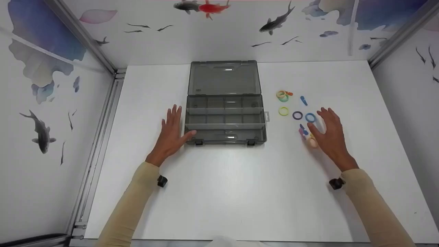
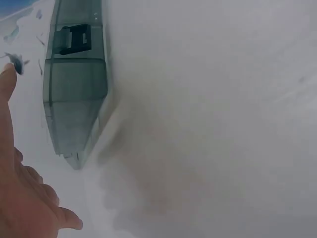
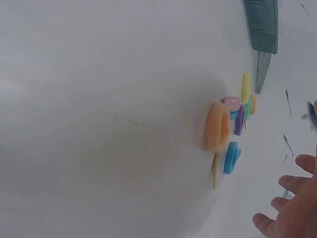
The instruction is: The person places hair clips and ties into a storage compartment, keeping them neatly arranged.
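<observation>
A grey see-through compartment box (image 1: 224,141) lies on the table with its lid (image 1: 224,81) folded back. My left hand (image 1: 169,132), fingers spread, is at the box's left side, its thumb over the front left corner. On the right, my right hand (image 1: 331,133) hovers with parted fingers beside small hair ties and clips, holding nothing. Nearest to it are a blue hair tie (image 1: 310,117) and a peach one (image 1: 312,142), which looks thick in the right wrist view. A purple hair tie (image 1: 297,115), a yellow-green one (image 1: 283,111) and a blue hair clip (image 1: 304,100) lie farther left.
Behind them, an orange clip (image 1: 289,93) lies beside overlapping pale orange and green hair ties (image 1: 283,98). The white table (image 1: 223,199) is bordered by printed panels at the back and sides. Metal rails (image 1: 99,144) run along the left edge.
</observation>
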